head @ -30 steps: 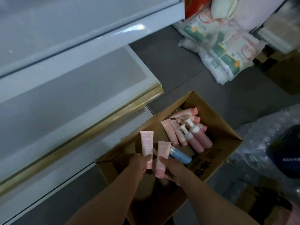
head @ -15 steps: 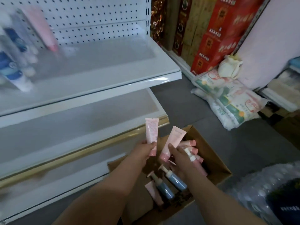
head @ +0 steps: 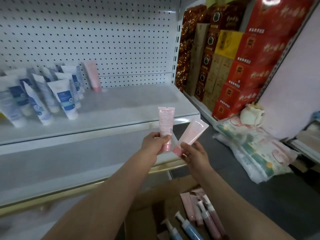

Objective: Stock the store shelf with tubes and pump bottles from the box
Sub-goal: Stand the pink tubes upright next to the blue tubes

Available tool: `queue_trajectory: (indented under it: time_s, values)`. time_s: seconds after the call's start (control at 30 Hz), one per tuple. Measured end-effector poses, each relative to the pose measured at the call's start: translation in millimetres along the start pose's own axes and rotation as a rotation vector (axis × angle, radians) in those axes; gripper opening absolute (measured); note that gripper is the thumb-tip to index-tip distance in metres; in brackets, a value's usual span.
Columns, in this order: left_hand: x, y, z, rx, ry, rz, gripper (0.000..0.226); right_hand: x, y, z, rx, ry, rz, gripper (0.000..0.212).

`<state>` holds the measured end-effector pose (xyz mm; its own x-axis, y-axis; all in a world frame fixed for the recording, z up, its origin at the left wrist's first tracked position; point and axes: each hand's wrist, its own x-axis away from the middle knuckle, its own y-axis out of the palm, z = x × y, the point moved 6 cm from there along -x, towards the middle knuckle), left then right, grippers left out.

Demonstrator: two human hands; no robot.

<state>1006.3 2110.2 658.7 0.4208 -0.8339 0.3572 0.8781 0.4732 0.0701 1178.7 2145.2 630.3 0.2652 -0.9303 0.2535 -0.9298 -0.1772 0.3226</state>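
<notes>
My left hand [head: 154, 142] grips an upright pink tube [head: 166, 121] by its cap end, in front of the white shelf's front edge [head: 103, 127]. My right hand [head: 194, 153] holds a second pink tube [head: 192, 134] tilted to the right. On the shelf stand several white-and-blue tubes [head: 64, 99] at the left and one pink tube [head: 92, 76] leaning on the pegboard. The cardboard box [head: 143, 217] lies below my arms with pink tubes [head: 188, 208] and blue pump bottles [head: 188, 227] inside.
A lower shelf with a gold trim edge [head: 69, 189] runs under the stocked one. Red and yellow cartons [head: 242, 70] are stacked at the right, with bagged goods [head: 256, 149] lying on the grey floor beside them.
Both hands have lifted the two pink tubes out of the box and up to the level of the shelf. My view has tilted up from the box to the shelf.
</notes>
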Motion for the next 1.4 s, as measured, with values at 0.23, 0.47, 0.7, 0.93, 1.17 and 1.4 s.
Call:
queue_trajectory:
  time_s: [0.23, 0.47, 0.7, 0.93, 1.17, 1.4]
  values:
    - [-7.5, -32.9, 52.5, 0.094, 0.119, 0.081, 0.032, -17.1, 50.3, -47.7, -0.009, -0.117, -0.075, 0.036]
    - [-33.0, -78.7, 93.5, 0.098, 0.204, 0.205, 0.027, -50.6, 106.8, -71.7, 0.041, -0.159, -0.131, 0.040]
    - [-72.5, -125.4, 122.5, 0.073, 0.263, 0.311, 0.029, -84.4, 166.8, -79.7, 0.109, -0.192, -0.189, 0.039]
    - [-115.4, -165.8, 137.6, 0.111, 0.278, 0.411, 0.026, -126.4, 220.1, -83.1, 0.178, -0.238, -0.200, 0.033]
    - [-162.4, -204.8, 150.0, 0.100, 0.286, 0.532, 0.019, -178.2, 265.8, -73.5, 0.228, -0.235, -0.174, 0.034]
    - [-200.7, -245.0, 156.2, 0.018, 0.335, 0.709, 0.025, -223.7, 312.9, -63.1, 0.291, -0.261, -0.191, 0.027]
